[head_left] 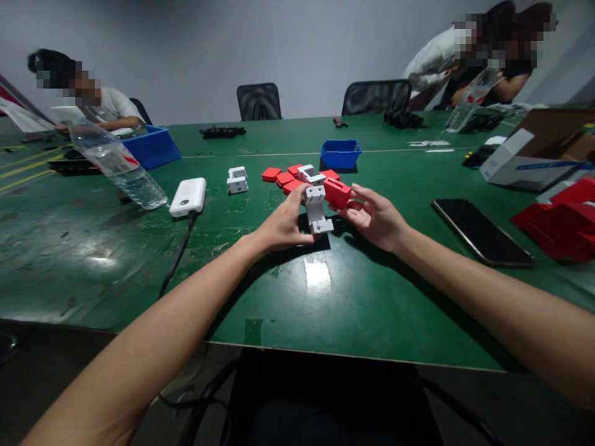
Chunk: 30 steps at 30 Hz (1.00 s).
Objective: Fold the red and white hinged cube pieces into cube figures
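My left hand (284, 222) is closed round a white bracket (317, 210), a blocky piece with small holes, held upright just above the green table. In my right hand (372, 217) a red block (337, 192) with a slot along its top is pinched between thumb and fingers. The two parts are close beside each other; whether they touch I cannot tell. Behind them lies a loose group of red pieces (271, 174), with another white bracket (305, 172) among them. A separate white bracket (237, 180) stands to the left of the group.
A white power bank (188, 197) with a black cable and a tilted water bottle (118, 164) are on the left. Beyond my hands sits a small blue bin (341, 153). To the right are a phone (481, 231), red parts (562, 220) and a cardboard box (534, 148). Other people work across the table.
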Motion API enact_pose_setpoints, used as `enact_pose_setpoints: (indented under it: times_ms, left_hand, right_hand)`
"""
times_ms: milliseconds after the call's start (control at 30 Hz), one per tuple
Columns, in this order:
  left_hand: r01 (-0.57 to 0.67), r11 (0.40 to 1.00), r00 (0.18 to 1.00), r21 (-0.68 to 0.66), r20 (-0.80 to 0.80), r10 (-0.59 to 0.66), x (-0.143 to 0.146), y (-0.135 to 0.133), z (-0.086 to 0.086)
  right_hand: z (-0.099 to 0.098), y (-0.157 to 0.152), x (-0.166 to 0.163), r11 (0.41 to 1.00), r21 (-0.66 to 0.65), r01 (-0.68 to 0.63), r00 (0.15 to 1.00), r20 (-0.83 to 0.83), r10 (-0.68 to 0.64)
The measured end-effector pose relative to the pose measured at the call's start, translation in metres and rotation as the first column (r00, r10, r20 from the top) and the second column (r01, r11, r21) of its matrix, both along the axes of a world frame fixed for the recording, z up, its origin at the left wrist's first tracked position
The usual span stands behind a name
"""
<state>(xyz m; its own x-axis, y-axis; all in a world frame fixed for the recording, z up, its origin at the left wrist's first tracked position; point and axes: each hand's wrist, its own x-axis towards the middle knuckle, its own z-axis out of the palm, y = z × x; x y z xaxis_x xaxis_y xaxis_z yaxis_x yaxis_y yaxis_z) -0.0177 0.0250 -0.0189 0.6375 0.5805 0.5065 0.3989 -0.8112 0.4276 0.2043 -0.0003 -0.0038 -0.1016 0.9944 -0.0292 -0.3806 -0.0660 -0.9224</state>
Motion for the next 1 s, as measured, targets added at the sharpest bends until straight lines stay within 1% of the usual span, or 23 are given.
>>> enact_pose_setpoints:
  times_ms: [200, 333, 467, 567, 800, 1000]
  left_hand:
    - [-0.004, 1.0, 1.0, -0.017, 0.005, 0.004, 0.0, 0.0, 0.0]
    - [-0.014, 1.0, 1.0, -0.013, -0.002, 0.014, 0.001, -0.001, 0.0]
    - [-0.008, 1.0, 1.0, 0.0, 0.002, 0.008, 0.0, 0.0, -0.001]
    - [-0.007, 1.0, 1.0, -0.003, -0.003, 0.007, 0.0, 0.001, -0.001]
    - [-0.007, 1.0, 1.0, 0.006, -0.005, 0.007, -0.001, 0.001, -0.002]
    - [0.001, 1.0, 1.0, -0.017, 0.008, -0.001, -0.001, 0.0, -0.001]
  right_hand:
    - [-0.001, 0.001, 0.0, 1.0, 0.019, 0.023, 1.0, 0.002, -0.023]
    - [-0.005, 0.004, 0.003, 0.998, 0.034, 0.051, 0.999, 0.004, -0.052]
    - [-0.011, 0.006, 0.006, 0.998, 0.053, 0.046, 0.997, 0.066, -0.049]
    - [-0.014, 0.006, 0.006, 0.999, 0.039, 0.036, 0.994, 0.101, -0.04]
    - [-0.014, 0.006, 0.006, 0.997, -0.009, 0.073, 0.997, 0.022, -0.073]
    - [-0.009, 0.003, 0.003, 0.999, 0.048, 0.002, 0.995, 0.098, -0.007]
